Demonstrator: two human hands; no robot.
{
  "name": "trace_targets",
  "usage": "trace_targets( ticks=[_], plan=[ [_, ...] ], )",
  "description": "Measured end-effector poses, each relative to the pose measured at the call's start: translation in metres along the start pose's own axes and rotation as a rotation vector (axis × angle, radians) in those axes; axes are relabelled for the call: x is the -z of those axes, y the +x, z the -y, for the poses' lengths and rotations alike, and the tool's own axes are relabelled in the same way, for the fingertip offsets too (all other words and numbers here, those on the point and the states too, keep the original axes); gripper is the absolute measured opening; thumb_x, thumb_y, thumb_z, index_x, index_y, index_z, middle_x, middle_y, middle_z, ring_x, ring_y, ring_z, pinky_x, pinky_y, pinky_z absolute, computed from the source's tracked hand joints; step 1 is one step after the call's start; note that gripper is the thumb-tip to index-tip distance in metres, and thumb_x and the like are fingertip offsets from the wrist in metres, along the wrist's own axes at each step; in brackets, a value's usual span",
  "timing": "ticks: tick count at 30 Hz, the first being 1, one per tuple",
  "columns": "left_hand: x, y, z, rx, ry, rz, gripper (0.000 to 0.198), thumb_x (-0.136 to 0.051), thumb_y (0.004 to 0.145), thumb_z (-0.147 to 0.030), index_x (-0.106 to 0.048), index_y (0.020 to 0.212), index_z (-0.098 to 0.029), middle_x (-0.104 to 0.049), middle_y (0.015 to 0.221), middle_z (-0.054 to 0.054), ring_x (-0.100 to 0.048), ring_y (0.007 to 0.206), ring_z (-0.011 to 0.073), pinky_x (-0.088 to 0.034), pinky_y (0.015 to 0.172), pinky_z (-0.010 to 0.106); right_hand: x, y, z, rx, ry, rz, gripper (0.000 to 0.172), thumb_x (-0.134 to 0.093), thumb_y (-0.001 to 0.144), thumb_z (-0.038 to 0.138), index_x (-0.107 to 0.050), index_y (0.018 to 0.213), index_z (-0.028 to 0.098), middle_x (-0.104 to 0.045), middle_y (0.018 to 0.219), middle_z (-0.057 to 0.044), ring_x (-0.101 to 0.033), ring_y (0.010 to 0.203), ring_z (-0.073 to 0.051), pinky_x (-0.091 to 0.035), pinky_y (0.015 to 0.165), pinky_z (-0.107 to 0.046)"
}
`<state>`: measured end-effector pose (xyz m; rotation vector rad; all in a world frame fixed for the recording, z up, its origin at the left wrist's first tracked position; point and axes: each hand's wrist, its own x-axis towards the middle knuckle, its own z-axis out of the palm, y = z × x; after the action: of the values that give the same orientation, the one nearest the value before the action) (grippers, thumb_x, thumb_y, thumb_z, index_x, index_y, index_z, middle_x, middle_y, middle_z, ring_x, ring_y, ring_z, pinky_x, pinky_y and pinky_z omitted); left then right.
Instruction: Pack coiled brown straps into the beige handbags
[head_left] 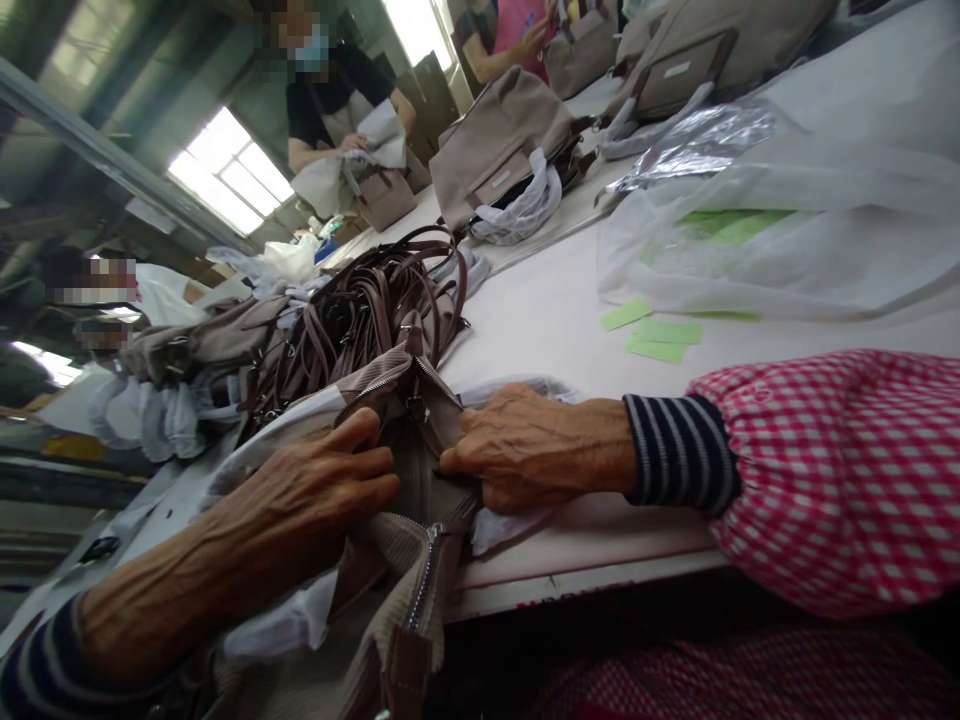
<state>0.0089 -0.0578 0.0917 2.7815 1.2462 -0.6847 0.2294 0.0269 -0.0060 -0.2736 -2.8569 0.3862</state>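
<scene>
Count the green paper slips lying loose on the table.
3 green paper slips, grouped on the white table beside the plastic bag; more may be hidden inside it.

One left hand [300, 500] and one right hand [536, 450] are working on one bag [416, 470] beside the table [540, 320], three green cards [656, 349] are lying on it, and two people [330, 110] are working beyond it.

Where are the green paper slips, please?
In the head view, the green paper slips lie on the white table, between the checked right sleeve and the plastic bag.

Brown leather straps [352, 330] blocked the way past the left hand [300, 490]; white worktop [540, 340] lay open beyond the right hand [525, 450].
</scene>
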Motion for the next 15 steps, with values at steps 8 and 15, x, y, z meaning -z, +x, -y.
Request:
trace_targets(
  ticks=[8, 15],
  plan=[
    [0.006, -0.001, 0.011, -0.083, -0.092, -0.184, 0.029, -0.047, 0.097, -0.007, -0.052, 0.072, -0.020, -0.055, 0.077, 0.003, -0.046, 0.082, 0.0209, -0.036, 0.070, 0.033, 0.053, 0.015, 0.002, -0.014, 0.035, 0.126, 0.015, -0.070, 0.083, 0.030, -0.078, 0.090, 0.019, -0.073, 0.082, -0.003, -0.057, 0.068, -0.016, -0.024, 0.057, -0.029],
    [-0.002, -0.005, 0.020, -0.059, -0.124, -0.291, 0.030, -0.049, 0.105, -0.024, -0.062, 0.078, -0.021, -0.060, 0.084, 0.004, -0.050, 0.091, 0.0218, -0.041, 0.076, 0.031, 0.089, 0.037, 0.007, -0.004, 0.026, -0.012, 0.010, -0.076, 0.082, 0.025, -0.078, 0.087, 0.016, -0.071, 0.080, 0.000, -0.055, 0.066, -0.013, -0.031, 0.059, -0.027]
  ],
)
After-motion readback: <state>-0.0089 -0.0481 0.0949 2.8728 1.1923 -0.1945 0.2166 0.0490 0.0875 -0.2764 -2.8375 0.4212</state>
